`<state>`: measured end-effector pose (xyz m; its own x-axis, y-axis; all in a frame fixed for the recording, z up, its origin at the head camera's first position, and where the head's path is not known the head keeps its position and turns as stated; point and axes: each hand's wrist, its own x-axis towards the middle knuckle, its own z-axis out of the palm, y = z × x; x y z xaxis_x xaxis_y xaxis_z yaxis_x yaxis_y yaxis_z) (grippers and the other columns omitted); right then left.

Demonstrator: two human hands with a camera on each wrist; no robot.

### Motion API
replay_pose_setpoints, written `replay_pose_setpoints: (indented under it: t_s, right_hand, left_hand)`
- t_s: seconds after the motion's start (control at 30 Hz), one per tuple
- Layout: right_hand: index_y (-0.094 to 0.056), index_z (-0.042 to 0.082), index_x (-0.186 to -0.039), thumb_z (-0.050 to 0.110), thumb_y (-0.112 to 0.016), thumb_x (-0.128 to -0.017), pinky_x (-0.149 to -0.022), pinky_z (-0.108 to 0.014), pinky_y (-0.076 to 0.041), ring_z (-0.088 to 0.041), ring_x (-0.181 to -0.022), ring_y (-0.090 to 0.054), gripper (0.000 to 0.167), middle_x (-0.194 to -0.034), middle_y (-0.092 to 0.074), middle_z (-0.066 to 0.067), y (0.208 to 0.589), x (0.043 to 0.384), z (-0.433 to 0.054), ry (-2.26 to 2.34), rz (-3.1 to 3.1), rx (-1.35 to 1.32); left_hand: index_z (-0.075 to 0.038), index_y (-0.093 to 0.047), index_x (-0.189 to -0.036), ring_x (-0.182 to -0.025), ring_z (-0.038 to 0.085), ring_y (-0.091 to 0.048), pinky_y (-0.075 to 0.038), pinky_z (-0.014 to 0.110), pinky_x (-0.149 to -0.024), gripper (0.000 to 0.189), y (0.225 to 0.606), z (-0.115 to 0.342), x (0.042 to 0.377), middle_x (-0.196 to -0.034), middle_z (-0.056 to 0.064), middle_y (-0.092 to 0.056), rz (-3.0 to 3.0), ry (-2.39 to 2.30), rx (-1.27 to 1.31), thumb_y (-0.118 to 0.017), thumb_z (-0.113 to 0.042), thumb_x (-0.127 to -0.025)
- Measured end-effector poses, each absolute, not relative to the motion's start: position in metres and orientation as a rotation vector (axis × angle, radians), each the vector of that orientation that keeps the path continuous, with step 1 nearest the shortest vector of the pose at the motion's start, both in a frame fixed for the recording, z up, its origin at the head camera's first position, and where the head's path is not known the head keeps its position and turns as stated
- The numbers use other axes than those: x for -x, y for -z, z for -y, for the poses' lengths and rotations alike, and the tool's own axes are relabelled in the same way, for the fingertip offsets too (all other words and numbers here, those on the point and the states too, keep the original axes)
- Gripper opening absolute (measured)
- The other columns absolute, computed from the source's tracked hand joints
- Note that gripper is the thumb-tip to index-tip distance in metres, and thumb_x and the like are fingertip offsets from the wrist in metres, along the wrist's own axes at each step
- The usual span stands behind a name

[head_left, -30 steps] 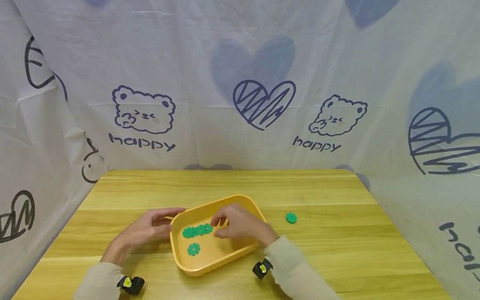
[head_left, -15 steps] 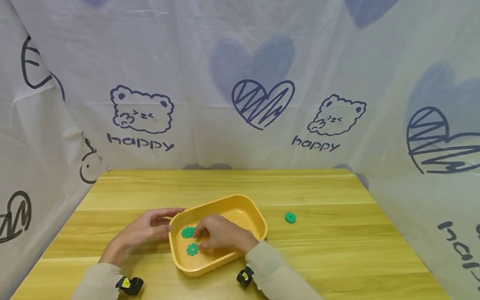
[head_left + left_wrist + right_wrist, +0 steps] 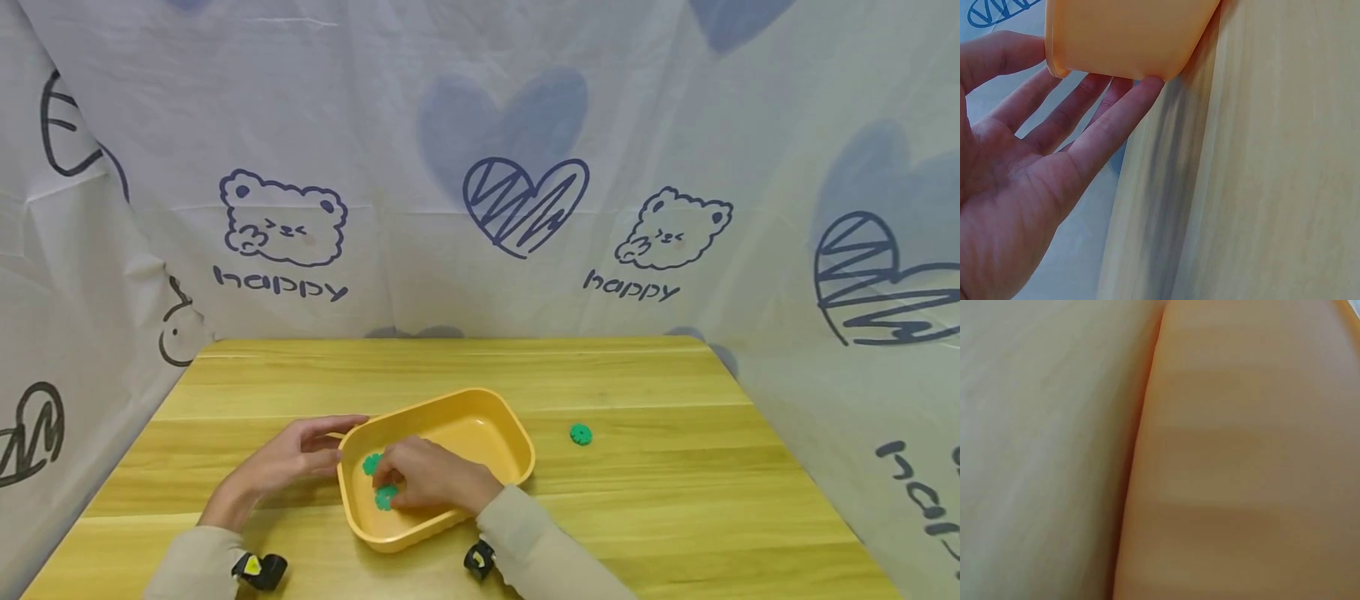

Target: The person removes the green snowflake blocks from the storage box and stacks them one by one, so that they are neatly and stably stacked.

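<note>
One yellow tray (image 3: 480, 437) sits on the worktop (image 3: 660, 500), set aslant, its left end nearer than its right. Three green discs are in sight: two in the left part of the tray, the far disc (image 3: 372, 464) and the near disc (image 3: 386, 498), both partly covered, and one loose disc (image 3: 581, 434) lying flat on the worktop, to the right of the tray. Of the two hands, the left hand (image 3: 300, 454) is spread, its fingers mostly straight and touching the outside of the tray's left end. The right hand (image 3: 423, 475) reaches into the tray from the right, fingers bent down over the two discs; whether it pinches either one, I cannot tell. Two pale sleeves (image 3: 197, 565) come in from the near side, with one black camera (image 3: 259, 572) at each wrist. On the far cloth (image 3: 420, 275) are two bears (image 3: 285, 218), one striped heart (image 3: 527, 208) between them.
</note>
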<state>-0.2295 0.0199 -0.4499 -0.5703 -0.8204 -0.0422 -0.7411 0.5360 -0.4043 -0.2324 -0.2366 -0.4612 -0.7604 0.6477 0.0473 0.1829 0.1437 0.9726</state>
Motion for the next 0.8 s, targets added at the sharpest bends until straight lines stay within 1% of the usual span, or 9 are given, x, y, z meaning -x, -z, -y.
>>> replay_pose_setpoints:
  t_s: [0.1, 0.23, 0.4, 0.53, 0.67, 0.8]
  right_hand:
    - [-0.081, 0.013, -0.109, 0.012, -0.082, -0.087, -0.077, -0.005, -0.049, 0.001, -0.085, -0.061, 0.022, -0.100, -0.075, 0.005, 0.451, 0.230, -0.022, 0.488, -2.559, 1.342]
    - [-0.081, 0.012, -0.106, 0.011, -0.081, -0.086, -0.072, -0.005, -0.047, 0.000, -0.080, -0.058, 0.021, -0.096, -0.074, 0.005, 0.452, 0.231, -0.024, 0.466, -2.570, 1.350]
    - [-0.081, 0.012, -0.102, 0.012, -0.080, -0.086, -0.072, -0.006, -0.049, 0.000, -0.081, -0.059, 0.016, -0.095, -0.075, 0.005, 0.451, 0.231, -0.028, 0.446, -2.600, 1.295]
    - [-0.080, 0.012, -0.101, 0.015, -0.079, -0.087, -0.072, -0.006, -0.049, 0.000, -0.081, -0.058, 0.014, -0.094, -0.074, 0.005, 0.450, 0.230, -0.032, 0.435, -2.629, 1.272]
    - [-0.080, 0.013, -0.097, 0.019, -0.078, -0.087, -0.069, -0.005, -0.046, 0.001, -0.076, -0.054, 0.012, -0.089, -0.070, 0.007, 0.452, 0.232, -0.037, 0.431, -2.638, 1.300]
    - [-0.079, 0.013, -0.099, 0.022, -0.078, -0.089, -0.068, -0.006, -0.047, 0.001, -0.074, -0.053, 0.014, -0.087, -0.068, 0.008, 0.450, 0.233, -0.045, 0.508, -2.611, 1.276]
  left_hand:
    - [0.009, -0.037, -0.154, -0.122, 0.013, -0.068, -0.062, 0.034, -0.098, 0.055, 0.461, 0.237, 0.233, -0.147, 0.042, -0.045, -2.043, -1.650, -0.788, -0.053, -0.006, -0.104]
    - [0.008, -0.038, -0.155, -0.122, 0.013, -0.068, -0.062, 0.035, -0.098, 0.055, 0.461, 0.237, 0.233, -0.148, 0.041, -0.045, -2.056, -1.643, -0.777, -0.054, -0.007, -0.104]
    - [0.008, -0.037, -0.155, -0.122, 0.015, -0.068, -0.062, 0.036, -0.098, 0.055, 0.461, 0.237, 0.233, -0.147, 0.041, -0.046, -2.058, -1.643, -0.767, -0.054, -0.007, -0.104]
    - [0.008, -0.037, -0.155, -0.122, 0.015, -0.068, -0.062, 0.036, -0.098, 0.055, 0.461, 0.237, 0.232, -0.148, 0.041, -0.045, -2.051, -1.649, -0.761, -0.054, -0.007, -0.104]
    - [0.008, -0.037, -0.155, -0.122, 0.014, -0.068, -0.062, 0.036, -0.098, 0.055, 0.461, 0.237, 0.232, -0.148, 0.041, -0.045, -2.050, -1.651, -0.751, -0.054, -0.007, -0.104]
    - [0.008, -0.037, -0.155, -0.122, 0.014, -0.068, -0.062, 0.036, -0.099, 0.056, 0.460, 0.236, 0.232, -0.148, 0.041, -0.045, -2.049, -1.652, -0.751, -0.054, -0.007, -0.104]
